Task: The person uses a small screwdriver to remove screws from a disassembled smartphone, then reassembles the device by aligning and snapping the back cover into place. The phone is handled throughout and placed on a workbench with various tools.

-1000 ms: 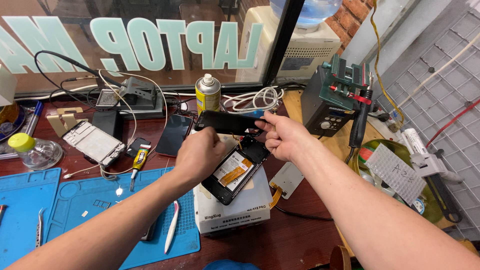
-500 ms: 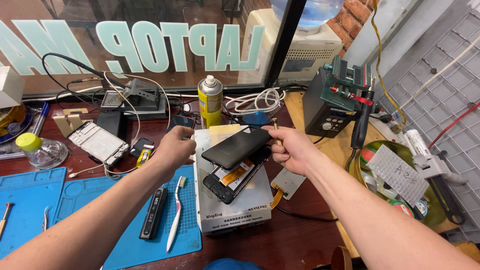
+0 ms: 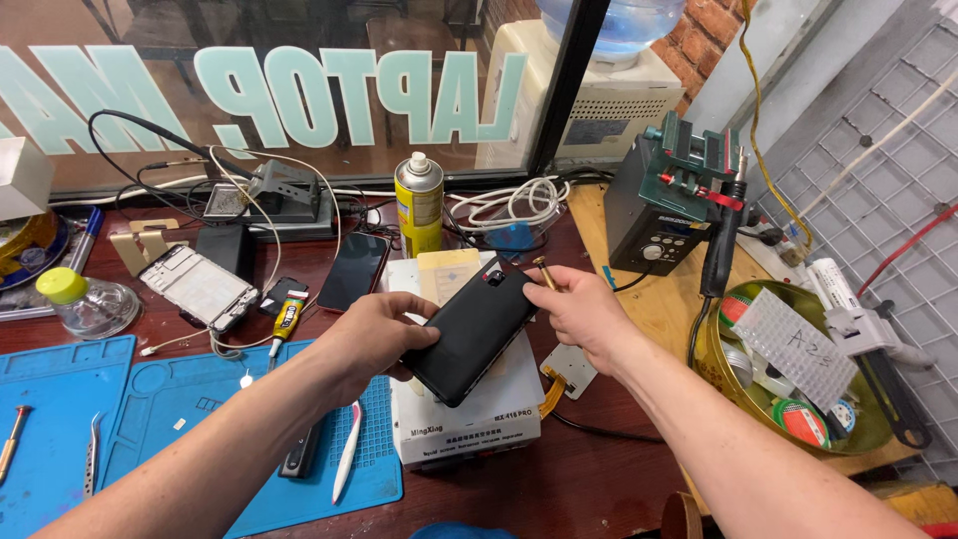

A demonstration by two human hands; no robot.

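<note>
Your left hand (image 3: 374, 334) and right hand (image 3: 579, 311) both have a closed grip on the black phone (image 3: 471, 334) — one at each end — just above the white box (image 3: 469, 424).

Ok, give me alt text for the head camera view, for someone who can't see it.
A person's left hand and right hand hold a black phone, back side up, over a white box-shaped machine on a cluttered repair bench. Around it lie a blue work mat, a yellow spray can, another phone and a hot-air station.
</note>
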